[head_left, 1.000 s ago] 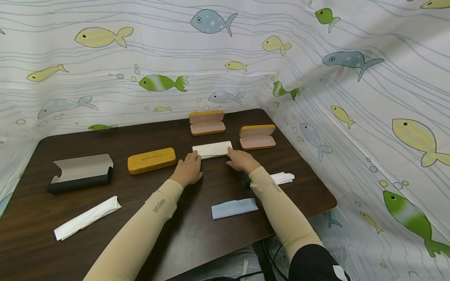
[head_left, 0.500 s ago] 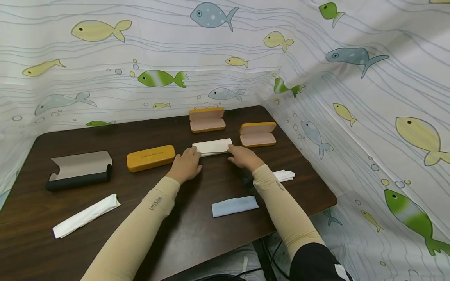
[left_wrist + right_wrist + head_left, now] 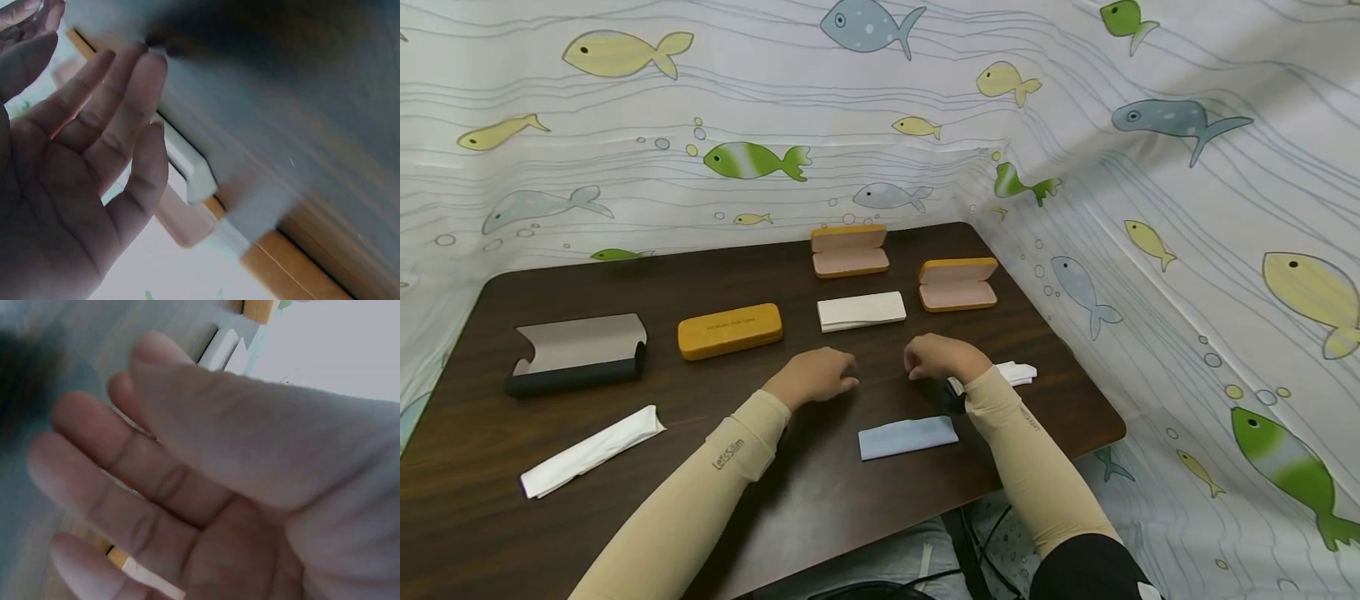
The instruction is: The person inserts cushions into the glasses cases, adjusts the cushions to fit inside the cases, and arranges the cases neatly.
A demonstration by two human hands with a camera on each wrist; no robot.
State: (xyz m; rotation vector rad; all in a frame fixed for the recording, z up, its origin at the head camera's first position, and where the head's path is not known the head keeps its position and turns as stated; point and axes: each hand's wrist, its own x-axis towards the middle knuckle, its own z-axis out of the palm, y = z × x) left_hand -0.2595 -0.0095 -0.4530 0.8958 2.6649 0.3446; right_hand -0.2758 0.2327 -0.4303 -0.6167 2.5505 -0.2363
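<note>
A folded off-white cloth [image 3: 861,311] lies flat on the dark table, beyond both hands. My left hand [image 3: 814,375] hovers on its near left side, and in the left wrist view the palm [image 3: 56,194] shows nothing in it, fingers loosely bent. To the cloth's near right is my right hand [image 3: 946,358]; its fingers [image 3: 100,450] curl loosely around nothing in the right wrist view. Closer to the table's front edge rests a folded light blue cloth [image 3: 908,437]. A white cloth [image 3: 1018,373] and a dark object [image 3: 951,398] are partly hidden by the right forearm.
Two yellow glasses cases, one at the back [image 3: 850,262] and one at the right [image 3: 958,296], stand open. A closed yellow glasses case [image 3: 730,331] sits left of centre. Farther left are an open black case [image 3: 580,375] and a folded white cloth [image 3: 592,450].
Both hands have come off the ends of the off-white cloth and drawn back toward the body. The cloth stays in place, now fully uncovered.
</note>
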